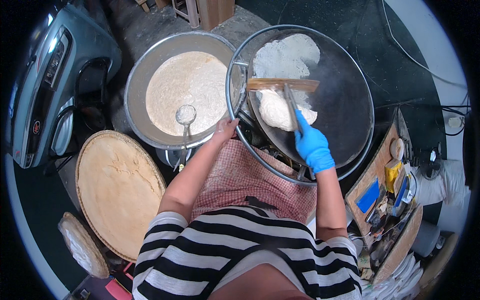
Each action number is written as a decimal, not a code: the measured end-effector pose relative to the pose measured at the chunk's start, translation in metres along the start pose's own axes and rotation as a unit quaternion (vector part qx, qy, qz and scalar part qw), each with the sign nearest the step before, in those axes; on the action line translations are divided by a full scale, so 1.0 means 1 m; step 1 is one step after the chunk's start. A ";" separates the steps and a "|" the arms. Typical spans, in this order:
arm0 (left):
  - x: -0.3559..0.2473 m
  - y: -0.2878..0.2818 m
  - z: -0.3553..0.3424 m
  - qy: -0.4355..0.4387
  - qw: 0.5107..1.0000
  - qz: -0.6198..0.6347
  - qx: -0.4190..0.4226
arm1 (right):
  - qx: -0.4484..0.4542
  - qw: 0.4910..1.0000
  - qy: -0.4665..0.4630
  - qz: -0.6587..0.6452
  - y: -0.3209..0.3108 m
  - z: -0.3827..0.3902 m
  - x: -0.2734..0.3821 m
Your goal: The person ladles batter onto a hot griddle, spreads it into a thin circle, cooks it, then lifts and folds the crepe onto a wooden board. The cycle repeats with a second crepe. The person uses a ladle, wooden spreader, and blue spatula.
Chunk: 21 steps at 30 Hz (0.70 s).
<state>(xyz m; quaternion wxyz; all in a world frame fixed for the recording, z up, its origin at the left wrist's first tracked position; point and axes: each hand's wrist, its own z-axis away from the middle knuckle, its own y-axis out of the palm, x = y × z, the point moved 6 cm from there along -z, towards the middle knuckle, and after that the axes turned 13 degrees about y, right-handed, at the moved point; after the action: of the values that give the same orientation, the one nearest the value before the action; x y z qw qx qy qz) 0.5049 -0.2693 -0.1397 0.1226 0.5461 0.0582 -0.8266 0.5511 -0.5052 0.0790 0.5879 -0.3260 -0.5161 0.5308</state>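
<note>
No legible text; small oval emblem on a pale-blue vehicle

My gloved right hand has open room over the bare right side of the griddle; toward its left edge, the wooden spreader and batter lump block me, inside the metal ring.

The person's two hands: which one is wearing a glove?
The right hand, in a blue glove, holding the wooden spreader by its handle; the left hand is bare, touching the metal ring.
</note>
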 end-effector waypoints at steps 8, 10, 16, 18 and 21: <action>0.035 0.029 0.079 -0.029 0.995 0.095 0.030 | 0.069 0.991 0.108 0.037 -0.013 0.046 -0.040; 0.057 0.051 0.094 -0.078 0.988 0.136 0.015 | 0.035 0.998 0.050 -0.011 -0.014 0.031 -0.028; 0.078 0.051 0.060 -0.001 0.997 -0.070 -0.011 | 0.033 0.999 0.021 0.034 0.006 0.023 -0.008; 0.067 0.040 0.045 0.027 0.996 -0.081 0.017 | 0.058 0.995 0.055 0.053 -0.005 0.046 -0.027; 0.041 0.022 0.028 0.014 0.999 -0.045 0.026 | 0.055 0.997 0.060 0.018 -0.019 0.048 -0.037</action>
<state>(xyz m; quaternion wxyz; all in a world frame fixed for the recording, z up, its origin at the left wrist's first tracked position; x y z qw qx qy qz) 0.4706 -0.3022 -0.1654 0.0699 0.5573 0.0626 -0.8250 0.5144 -0.5527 0.0998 0.6250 -0.3338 -0.4443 0.5482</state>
